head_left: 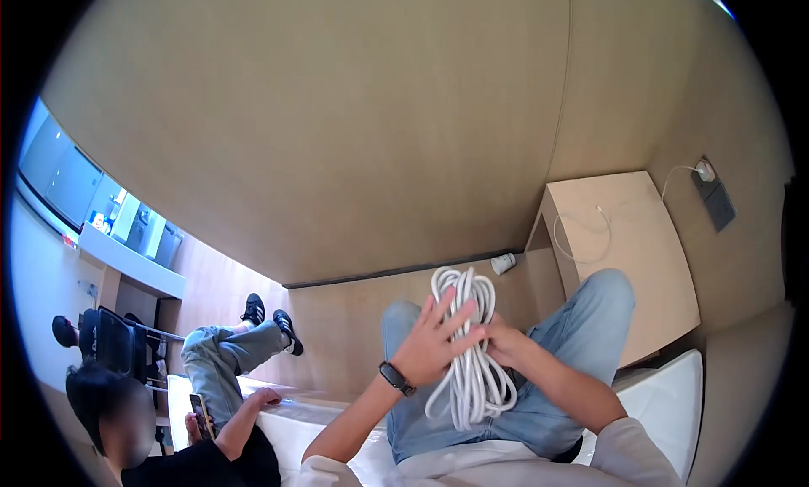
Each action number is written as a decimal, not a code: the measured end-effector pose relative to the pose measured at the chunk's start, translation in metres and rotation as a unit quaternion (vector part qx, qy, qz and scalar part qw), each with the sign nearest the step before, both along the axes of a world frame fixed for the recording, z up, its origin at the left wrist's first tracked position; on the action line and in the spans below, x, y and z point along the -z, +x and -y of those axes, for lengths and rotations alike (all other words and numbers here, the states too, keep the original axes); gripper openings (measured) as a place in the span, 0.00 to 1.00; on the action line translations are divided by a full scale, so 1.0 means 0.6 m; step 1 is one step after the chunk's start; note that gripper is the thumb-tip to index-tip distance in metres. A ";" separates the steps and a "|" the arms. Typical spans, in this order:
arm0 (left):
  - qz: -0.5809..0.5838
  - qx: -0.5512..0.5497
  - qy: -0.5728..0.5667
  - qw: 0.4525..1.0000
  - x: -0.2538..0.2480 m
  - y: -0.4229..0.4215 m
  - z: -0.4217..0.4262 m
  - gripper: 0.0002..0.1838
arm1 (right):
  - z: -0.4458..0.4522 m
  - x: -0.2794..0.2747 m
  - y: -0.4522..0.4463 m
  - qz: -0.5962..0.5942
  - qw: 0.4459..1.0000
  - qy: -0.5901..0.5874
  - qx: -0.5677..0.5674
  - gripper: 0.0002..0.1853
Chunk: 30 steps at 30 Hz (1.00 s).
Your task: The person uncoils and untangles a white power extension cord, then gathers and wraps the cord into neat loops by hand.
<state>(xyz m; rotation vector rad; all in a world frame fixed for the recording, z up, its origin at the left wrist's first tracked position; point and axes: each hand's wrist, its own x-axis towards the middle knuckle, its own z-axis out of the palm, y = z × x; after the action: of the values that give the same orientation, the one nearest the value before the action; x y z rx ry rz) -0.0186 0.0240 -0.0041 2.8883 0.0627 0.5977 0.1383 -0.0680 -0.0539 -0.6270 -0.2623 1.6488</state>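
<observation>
A thick white cable (479, 384), gathered into a long bundle of loops, is held upright above my lap. My left hand (431, 339), with a dark watch on its wrist, lies across the near face of the bundle, fingers spread around its middle. From the other side my right hand (504, 342) grips the same bundle, its fingers partly hidden behind the loops. The upper loops stick out past my fingertips, and the lower ones hang over my jeans. The cable's ends cannot be made out.
On my right stands a wooden bedside cabinet (632, 259) with a thin white charging cord (608, 234) running to a wall socket (714, 196). A small white object (503, 263) lies on the floor. To my left sits a person (194, 449) holding a phone (201, 414).
</observation>
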 end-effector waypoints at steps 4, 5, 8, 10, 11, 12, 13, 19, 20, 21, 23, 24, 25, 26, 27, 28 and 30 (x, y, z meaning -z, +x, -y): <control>-0.065 -0.019 -0.163 0.984 -0.008 -0.011 -0.014 0.41 | -0.004 -0.006 0.009 0.013 0.994 -0.062 0.086 0.25; -0.037 -0.019 -0.205 0.978 -0.002 -0.017 -0.016 0.40 | -0.005 -0.006 0.012 -0.013 0.993 -0.068 0.093 0.18; 0.049 0.010 -0.652 0.757 0.041 -0.033 -0.008 0.34 | -0.005 -0.025 0.019 -0.005 0.997 -0.022 0.079 0.17; 0.091 -0.024 -0.739 0.667 0.030 -0.014 0.032 0.36 | -0.005 -0.020 0.018 -0.013 0.996 -0.017 0.090 0.19; 0.057 -0.036 -0.687 0.724 0.029 -0.011 0.052 0.43 | -0.008 -0.016 0.013 0.016 0.992 -0.004 0.126 0.20; 0.024 -0.048 -0.630 0.775 0.033 -0.006 0.069 0.50 | -0.008 -0.012 0.009 0.047 0.986 0.010 0.160 0.22; 0.048 -0.063 -0.644 0.761 0.044 0.002 0.083 0.57 | -0.007 -0.010 0.012 0.069 0.988 0.014 0.137 0.30; 0.025 -0.086 -0.723 0.685 0.099 -0.006 0.095 0.37 | -0.005 -0.051 -0.002 0.305 0.933 0.159 0.103 0.48; 0.048 -0.097 -0.713 0.693 0.099 -0.009 0.100 0.38 | -0.006 -0.060 -0.003 0.351 0.914 0.182 0.096 0.48; 0.062 -0.115 -0.714 0.688 0.095 -0.012 0.098 0.35 | -0.002 -0.073 -0.004 0.354 0.915 0.176 0.084 0.46; 0.079 -0.114 -0.738 0.661 0.094 -0.023 0.085 0.36 | -0.005 -0.070 0.012 0.420 0.881 0.200 0.087 0.44; 0.096 -0.115 -0.759 0.634 0.093 -0.032 0.079 0.36 | -0.007 -0.068 0.021 0.482 0.842 0.225 0.088 0.42; 0.068 -0.149 -0.802 0.574 0.092 -0.045 0.073 0.37 | -0.008 -0.072 0.030 0.447 0.863 0.216 0.089 0.37; 0.066 -0.151 -0.801 0.576 0.087 -0.055 0.065 0.37 | -0.007 -0.066 0.037 0.444 0.864 0.217 0.091 0.37; 0.111 -0.098 -0.816 0.559 0.052 -0.050 0.055 0.37 | -0.009 -0.059 0.046 0.370 0.907 0.188 0.064 0.35; 0.155 -0.045 -0.828 0.537 0.027 -0.045 0.048 0.37 | -0.010 -0.055 0.050 0.293 0.943 0.155 0.035 0.33; 0.235 0.021 -0.823 0.516 0.016 -0.035 0.035 0.42 | -0.007 -0.056 0.041 0.281 0.948 0.145 0.023 0.31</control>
<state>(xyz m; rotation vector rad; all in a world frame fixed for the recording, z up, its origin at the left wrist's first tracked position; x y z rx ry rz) -0.0396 0.0032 -0.0135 0.7919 0.2804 0.6592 0.1630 -0.0637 -0.0201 -0.8582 -0.8812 1.3200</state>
